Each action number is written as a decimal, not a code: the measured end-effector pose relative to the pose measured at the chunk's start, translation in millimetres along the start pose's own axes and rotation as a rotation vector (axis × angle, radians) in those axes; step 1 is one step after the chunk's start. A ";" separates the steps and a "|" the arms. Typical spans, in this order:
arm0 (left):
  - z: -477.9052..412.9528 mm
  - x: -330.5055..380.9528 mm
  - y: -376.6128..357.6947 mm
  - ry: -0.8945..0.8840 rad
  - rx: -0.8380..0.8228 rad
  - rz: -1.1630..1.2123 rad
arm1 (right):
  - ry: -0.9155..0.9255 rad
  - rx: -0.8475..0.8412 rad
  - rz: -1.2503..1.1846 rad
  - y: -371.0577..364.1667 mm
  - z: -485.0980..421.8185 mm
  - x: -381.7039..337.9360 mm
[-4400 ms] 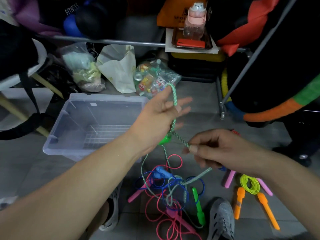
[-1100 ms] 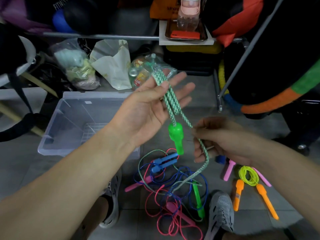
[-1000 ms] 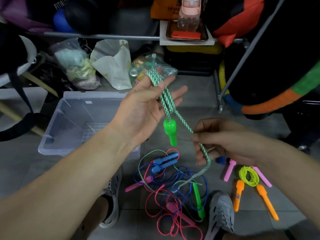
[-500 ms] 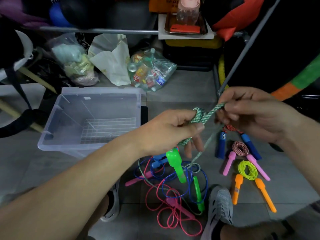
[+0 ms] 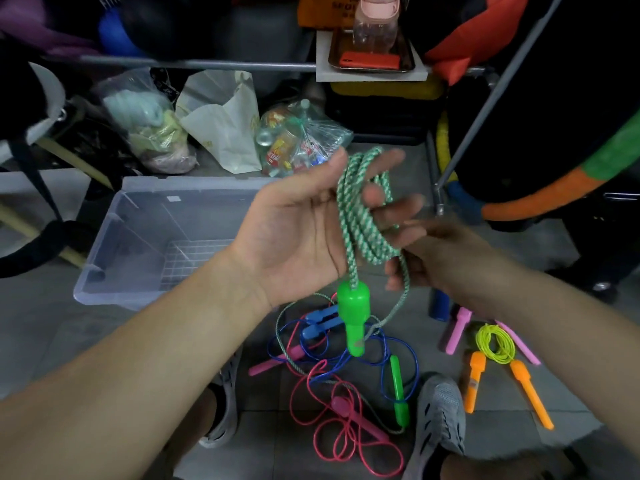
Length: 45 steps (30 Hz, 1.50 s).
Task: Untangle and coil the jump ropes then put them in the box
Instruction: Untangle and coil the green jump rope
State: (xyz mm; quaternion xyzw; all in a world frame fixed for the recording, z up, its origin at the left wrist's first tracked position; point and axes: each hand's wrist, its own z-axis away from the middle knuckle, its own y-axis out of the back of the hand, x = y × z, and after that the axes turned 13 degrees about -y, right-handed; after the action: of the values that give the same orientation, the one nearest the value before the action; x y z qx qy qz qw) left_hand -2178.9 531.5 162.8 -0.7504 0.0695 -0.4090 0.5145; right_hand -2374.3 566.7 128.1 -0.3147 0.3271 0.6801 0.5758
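Observation:
My left hand (image 5: pixel 298 226) is palm up with several loops of the green-and-white braided jump rope (image 5: pixel 360 216) wound over its fingers. One green handle (image 5: pixel 354 317) hangs below the palm. My right hand (image 5: pixel 436 258) grips the rope's trailing strand just right of the coil. That strand runs down to the tangle on the floor, where the other green handle (image 5: pixel 398 389) lies with a blue rope (image 5: pixel 325 337) and a pink rope (image 5: pixel 346 427). The clear plastic box (image 5: pixel 114 244) stands to the left.
A coiled yellow rope with orange handles (image 5: pixel 493 344) lies on the floor at the right, beside pink handles (image 5: pixel 457 329) and a blue handle (image 5: pixel 438 306). My grey shoes (image 5: pixel 440 420) flank the tangle. Plastic bags (image 5: pixel 298 140) and a metal rack (image 5: pixel 485 98) stand behind.
More loops of green rope now sit on my left hand, which has turned palm up again. My right hand has come down from the upper right to below the coil.

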 end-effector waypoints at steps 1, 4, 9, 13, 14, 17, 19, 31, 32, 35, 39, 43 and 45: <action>-0.7 0.9 0.1 -0.024 0.007 0.004 | -0.035 -0.040 -0.057 -2.0 -1.2 1.8; -5.2 3.0 0.6 -0.098 0.066 -0.073 | -0.133 -0.212 -0.136 -4.3 -0.5 2.6; -10.0 5.4 11.8 -0.242 0.233 -0.254 | -0.235 -0.359 0.107 1.3 5.3 3.1; -10.4 2.0 15.3 -0.257 0.256 -0.656 | -0.105 -0.487 0.179 13.1 15.4 -6.6; -8.2 -1.8 16.5 -0.224 0.227 -0.850 | -0.056 -0.510 0.169 18.1 18.4 -10.8; 0.0 -16.9 25.7 -0.044 0.036 -1.398 | 0.013 -0.535 0.194 32.8 23.3 -19.7; 4.6 -22.1 29.4 0.113 -0.015 -1.414 | 0.084 -0.436 0.243 41.2 21.3 -20.8; 9.0 -25.5 6.2 0.219 0.028 -0.499 | 0.308 0.152 -0.067 32.4 2.0 -14.1; 8.4 -26.4 6.1 0.221 0.039 -0.467 | 0.271 0.186 -0.027 31.3 1.4 -13.3; 5.4 -25.9 6.3 0.242 0.044 -0.377 | 0.162 0.196 0.067 29.3 0.0 -8.3; 2.8 -22.8 8.1 0.240 0.053 -0.298 | 0.077 0.145 0.185 22.7 3.3 -5.9; 2.2 -22.6 9.6 0.246 0.099 -0.258 | 0.017 0.140 0.183 12.5 6.6 -7.1; 1.9 -22.6 10.5 0.250 0.103 -0.228 | 0.007 0.151 0.135 11.5 6.6 -7.5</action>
State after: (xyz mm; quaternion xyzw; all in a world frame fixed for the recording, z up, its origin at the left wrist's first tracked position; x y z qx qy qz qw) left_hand -2189.1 539.9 141.6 -0.6693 0.0264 -0.5577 0.4902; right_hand -2385.0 566.3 138.9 -0.2501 0.4000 0.6897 0.5493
